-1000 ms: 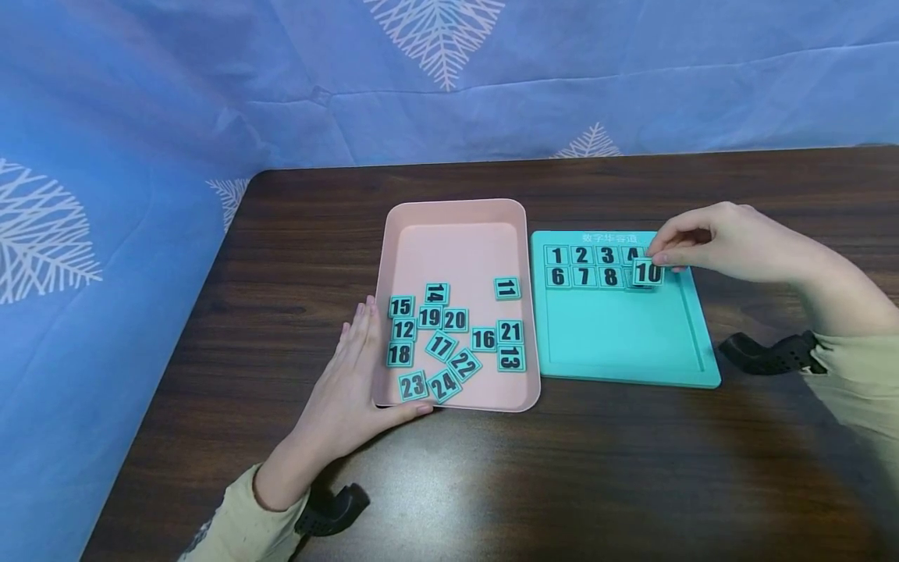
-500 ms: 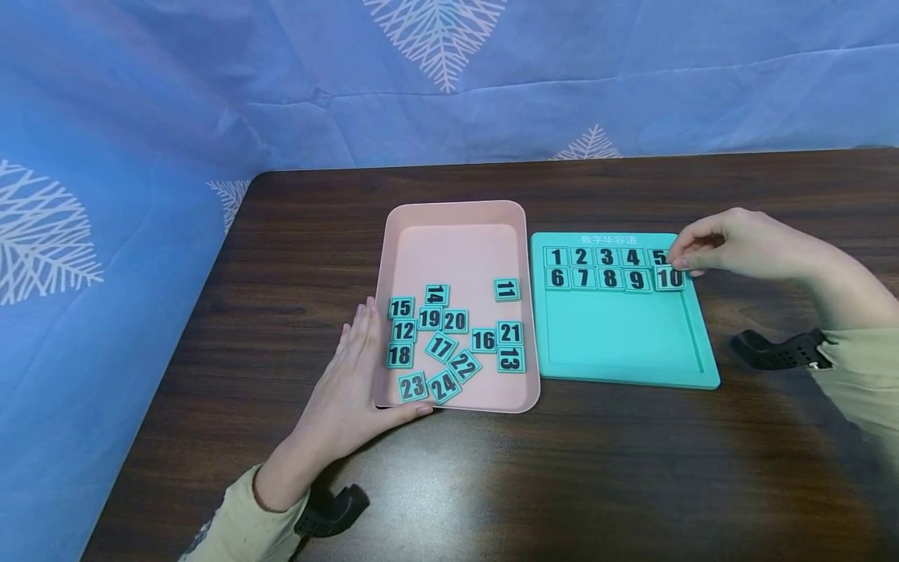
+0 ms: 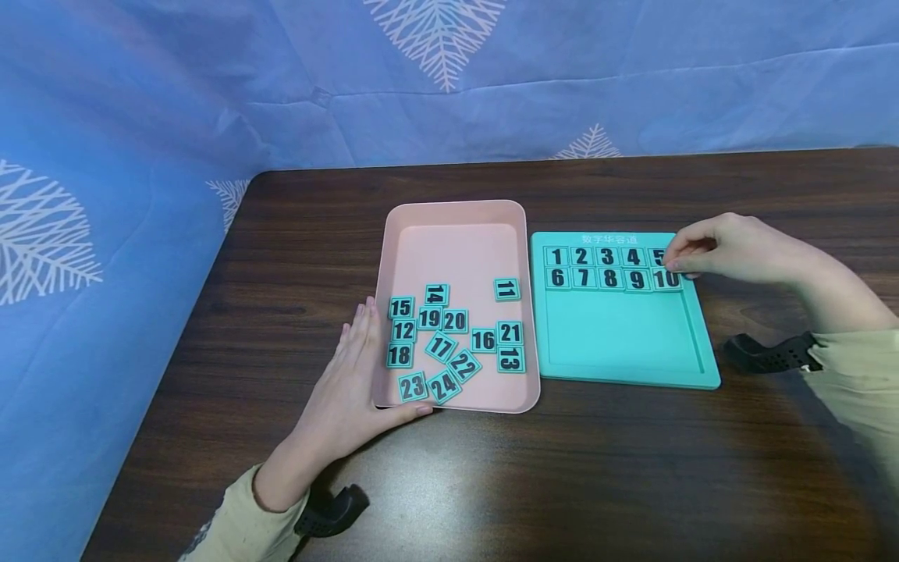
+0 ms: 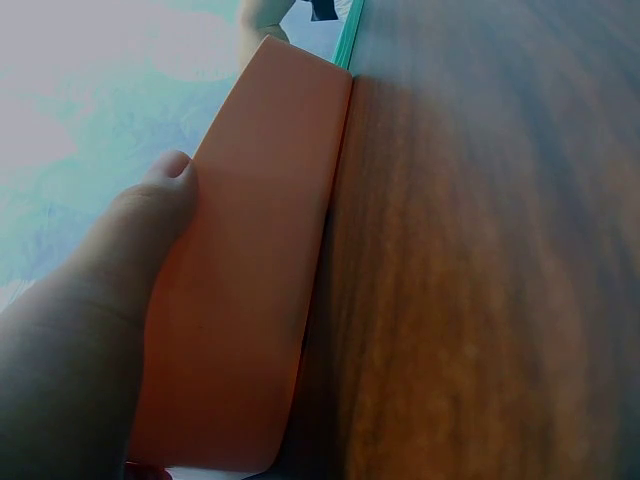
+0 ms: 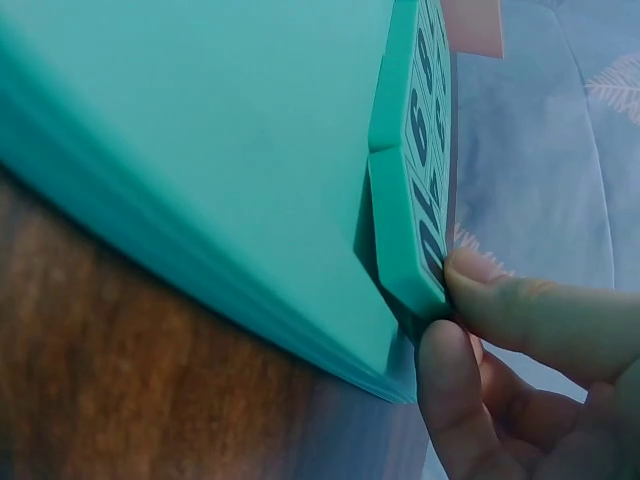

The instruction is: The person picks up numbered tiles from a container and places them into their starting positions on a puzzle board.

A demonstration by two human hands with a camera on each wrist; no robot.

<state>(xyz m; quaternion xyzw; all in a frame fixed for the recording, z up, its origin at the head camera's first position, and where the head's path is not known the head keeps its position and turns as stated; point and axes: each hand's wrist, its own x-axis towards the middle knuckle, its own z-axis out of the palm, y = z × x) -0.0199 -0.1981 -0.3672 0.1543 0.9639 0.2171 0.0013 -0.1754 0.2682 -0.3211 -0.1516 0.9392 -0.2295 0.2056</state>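
My right hand (image 3: 733, 248) pinches the green number tile 10 (image 3: 664, 279) at its right end, thumb and finger at the tile's corner in the right wrist view. That tile sits at the right end of the second row on the turquoise puzzle board (image 3: 621, 336), against tile 9 (image 3: 637, 280). Tiles 1 to 4 and 6 to 8 lie in order beside them; tile 5 (image 3: 658, 257) is partly behind my fingers. My left hand (image 3: 344, 382) rests with straight fingers along the left wall of the pink tray (image 3: 456, 215), its thumb (image 4: 165, 195) against the front wall.
Several loose number tiles lie in the tray, among them tile 11 (image 3: 506, 289), tile 17 (image 3: 441, 346) and tile 23 (image 3: 413, 385). Tray and board stand side by side on a dark wooden table (image 3: 562, 476). A blue patterned cloth (image 3: 316, 86) hangs behind.
My right hand has brought tile 10 from over tile 9's place to the right end of the second row, then slightly left against tile 9. The left hand has stayed put.
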